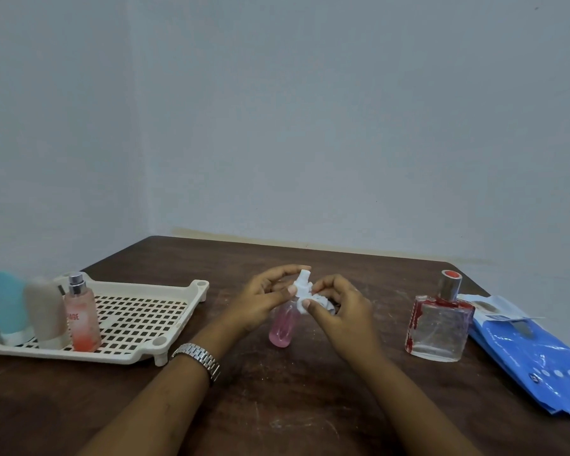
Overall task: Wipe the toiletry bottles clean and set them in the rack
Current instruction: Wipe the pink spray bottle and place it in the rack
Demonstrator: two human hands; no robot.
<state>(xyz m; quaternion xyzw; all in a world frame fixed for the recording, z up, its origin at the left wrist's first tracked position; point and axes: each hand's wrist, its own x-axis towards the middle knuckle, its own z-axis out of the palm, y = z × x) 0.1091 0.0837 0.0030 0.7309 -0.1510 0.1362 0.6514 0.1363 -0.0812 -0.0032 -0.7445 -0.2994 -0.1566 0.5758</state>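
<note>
A small pink spray bottle (282,327) with a white nozzle is held upright over the middle of the table. My left hand (264,301) grips its neck and upper body. My right hand (339,311) pinches a white wipe (313,299) against the nozzle and shoulder. The cream perforated rack (139,317) stands at the left, holding a blue tube (5,304), a beige tube (46,311) and a pink spray bottle (81,319) at its near left end. A square glass perfume bottle (438,327) with red smears and a silver cap stands on the table at the right.
A blue pack of wipes (527,353) lies at the table's right edge, its flap peeled open. The dark wooden table (277,406) meets a grey wall at the back. A metal watch (199,358) is on my left wrist.
</note>
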